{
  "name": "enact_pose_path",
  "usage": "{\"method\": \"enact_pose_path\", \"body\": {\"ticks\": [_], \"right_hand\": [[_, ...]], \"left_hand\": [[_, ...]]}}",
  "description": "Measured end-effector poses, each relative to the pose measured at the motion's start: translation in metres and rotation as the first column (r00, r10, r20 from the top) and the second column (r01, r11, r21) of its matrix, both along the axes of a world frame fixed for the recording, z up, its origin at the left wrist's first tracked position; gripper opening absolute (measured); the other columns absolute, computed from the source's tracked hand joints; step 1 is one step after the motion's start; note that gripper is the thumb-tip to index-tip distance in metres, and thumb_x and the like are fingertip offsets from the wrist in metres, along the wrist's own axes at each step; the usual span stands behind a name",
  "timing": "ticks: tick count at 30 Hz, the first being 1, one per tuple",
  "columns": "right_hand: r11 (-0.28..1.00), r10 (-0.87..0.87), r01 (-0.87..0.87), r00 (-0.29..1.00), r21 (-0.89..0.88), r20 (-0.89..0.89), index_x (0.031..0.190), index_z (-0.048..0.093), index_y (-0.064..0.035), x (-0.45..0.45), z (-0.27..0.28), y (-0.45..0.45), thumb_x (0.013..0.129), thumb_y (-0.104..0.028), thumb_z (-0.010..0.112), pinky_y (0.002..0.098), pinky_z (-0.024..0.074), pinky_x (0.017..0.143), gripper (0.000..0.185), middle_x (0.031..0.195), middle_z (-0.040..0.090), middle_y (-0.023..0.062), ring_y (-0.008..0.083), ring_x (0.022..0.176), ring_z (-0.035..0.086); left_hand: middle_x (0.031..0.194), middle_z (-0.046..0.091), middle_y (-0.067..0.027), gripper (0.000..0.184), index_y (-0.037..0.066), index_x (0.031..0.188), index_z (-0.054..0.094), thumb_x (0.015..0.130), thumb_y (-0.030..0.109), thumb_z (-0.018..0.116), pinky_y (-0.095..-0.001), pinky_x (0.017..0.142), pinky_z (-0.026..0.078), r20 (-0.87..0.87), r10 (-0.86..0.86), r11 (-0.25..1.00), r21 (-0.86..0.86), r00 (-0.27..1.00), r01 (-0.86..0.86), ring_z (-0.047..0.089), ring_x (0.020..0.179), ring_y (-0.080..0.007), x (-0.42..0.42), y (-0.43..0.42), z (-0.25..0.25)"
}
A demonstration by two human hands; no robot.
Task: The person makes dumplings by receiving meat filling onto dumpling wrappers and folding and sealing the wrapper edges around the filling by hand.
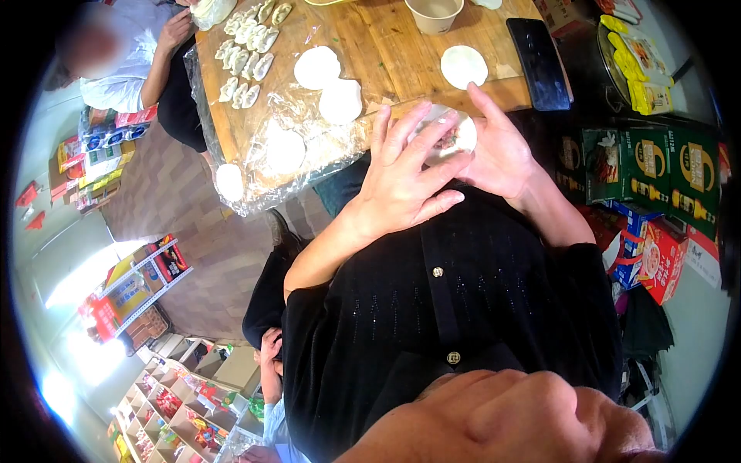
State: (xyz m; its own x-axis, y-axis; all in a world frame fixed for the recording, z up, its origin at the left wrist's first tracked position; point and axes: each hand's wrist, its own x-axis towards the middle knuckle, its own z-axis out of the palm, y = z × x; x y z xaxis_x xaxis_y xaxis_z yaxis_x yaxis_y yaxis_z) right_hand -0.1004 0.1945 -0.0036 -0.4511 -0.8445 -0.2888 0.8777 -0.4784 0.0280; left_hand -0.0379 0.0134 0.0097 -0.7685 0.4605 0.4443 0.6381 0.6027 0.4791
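Wrapper (pixel 466 136) with filling (pixel 445 142), just past 12 o'clock, on right hand's (pixel 505 160) upturned palm, probably cupped against spills; right thumb raised, fingers hidden, can't tell. Left hand (pixel 396 177) over it, fingers apart. Pleated dumplings (pixel 248 34) at 11.

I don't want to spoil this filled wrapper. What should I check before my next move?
1. Wrapper supported: ok, it lies between the left hand and right hand.
2. Filling on it: ok, some shows.
3. Whole rim clean: cannot tell, left fingers cover part.
4. Dumplings clear of the hands: ok, grouped farther off.
5. Phone clear of the hands: ok, apart.
6. Loose wrappers away from table edges: not ok, one lies close to the near-left corner.
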Motion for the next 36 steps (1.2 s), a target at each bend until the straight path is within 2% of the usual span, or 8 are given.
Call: {"method": "enact_pose_path", "body": {"ticks": [3,9,14,18,24,29,31,36], "right_hand": [[0.994,-0.012,0.01,1.0,0.111,0.023,0.13,0.049,-0.0018,0.0,0.003,-0.001,0.1,-0.055,0.037,0.0413,0.0495,0.094,0.063,0.12,0.06,0.0132,0.0241,0.108,0.061],[0.992,0.001,-0.003,1.0,-0.127,-0.018,0.131,0.048,-0.0001,-0.001,-0.011,0.007,0.1,-0.056,0.037,0.0394,0.0515,0.09,0.065,0.118,0.061,0.0116,0.0226,0.102,0.062],[0.985,-0.046,0.039,0.998,0.17,0.041,0.13,0.05,0.0011,-0.003,0.005,0.006,0.1,-0.056,0.037,0.0392,0.0512,0.091,0.066,0.115,0.063,0.0117,0.023,0.103,0.063],[0.99,-0.065,0.065,0.998,0.127,0.003,0.132,0.048,0.0022,-0.008,0.011,0.012,0.1,-0.056,0.037,0.0402,0.0472,0.1,0.068,0.124,0.06,0.0148,0.026,0.115,0.059],[0.967,-0.086,0.106,0.992,-0.231,0.097,0.14,0.036,0.0067,-0.014,-0.006,0.017,0.101,-0.054,0.031,0.0521,0.0321,0.113,0.072,0.145,0.035,0.0329,0.0441,0.136,0.036],[0.996,-0.04,0.05,0.989,-0.067,0.14,0.143,0.032,0.007,-0.018,0.003,0.015,0.101,-0.055,0.03,0.0543,0.0265,0.115,0.075,0.149,0.026,0.0363,0.0489,0.139,0.027],[0.996,-0.037,0.046,0.993,-0.076,0.112,0.144,0.031,0.0071,-0.019,0.003,0.018,0.101,-0.055,0.029,0.0536,0.0259,0.115,0.076,0.149,0.025,0.0362,0.048,0.14,0.028],[0.993,-0.099,0.103,0.993,-0.055,0.067,0.144,0.03,0.0074,-0.023,0.002,0.027,0.101,-0.054,0.028,0.0532,0.0239,0.116,0.075,0.149,0.024,0.0363,0.0476,0.14,0.026]], "left_hand": [[0.143,0.046,-0.0112,0.043,0.014,0.108,0.07,0.074,0.041,0.073,-0.0632,0.111,0.012,-0.035,0.006,0.997,-0.074,0.999,-0.008,0.031,0.138,-0.0362,-0.001,0.001,-0.003],[0.141,0.049,-0.0126,0.043,0.018,0.109,0.072,0.084,0.051,0.061,-0.0605,0.112,0.013,-0.034,0.102,0.986,-0.133,0.994,-0.105,0.036,0.135,-0.0385,-0.002,0.002,0.001],[0.14,0.05,-0.0125,0.041,0.016,0.108,0.072,0.081,0.045,0.066,-0.0601,0.113,0.012,-0.041,0.05,0.995,-0.088,0.998,-0.053,0.036,0.135,-0.0384,-0.003,-0.003,0.001],[0.14,0.05,-0.0127,0.037,0.014,0.106,0.072,0.079,0.04,0.068,-0.0596,0.113,0.012,0.008,0.038,0.999,-0.015,0.999,-0.037,0.037,0.134,-0.039,-0.004,-0.011,0.004],[0.141,0.046,-0.0173,0.035,0.013,0.109,0.07,0.082,0.034,0.066,-0.0592,0.111,0.017,-0.071,0.22,0.975,0.001,0.973,-0.221,0.033,0.134,-0.0426,-0.055,-0.022,0.014],[0.14,0.045,-0.0193,0.038,0.011,0.111,0.069,0.083,0.038,0.066,-0.0626,0.109,0.016,-0.227,0.29,0.947,-0.07,0.93,-0.313,0.03,0.135,-0.0428,-0.128,-0.008,0.01],[0.142,0.042,-0.0169,0.037,0.012,0.114,0.068,0.088,0.037,0.063,-0.0543,0.111,0.02,-0.276,0.286,0.892,-0.273,0.918,-0.36,0.029,0.135,-0.0413,-0.146,0.001,0.01],[0.148,0.038,-0.0196,0.042,0.006,0.093,0.071,0.085,0.046,0.063,-0.0683,0.11,0.012,-0.218,0.246,0.896,-0.32,0.945,-0.307,0.024,0.141,-0.0428,-0.174,0.012,0.009]]}}
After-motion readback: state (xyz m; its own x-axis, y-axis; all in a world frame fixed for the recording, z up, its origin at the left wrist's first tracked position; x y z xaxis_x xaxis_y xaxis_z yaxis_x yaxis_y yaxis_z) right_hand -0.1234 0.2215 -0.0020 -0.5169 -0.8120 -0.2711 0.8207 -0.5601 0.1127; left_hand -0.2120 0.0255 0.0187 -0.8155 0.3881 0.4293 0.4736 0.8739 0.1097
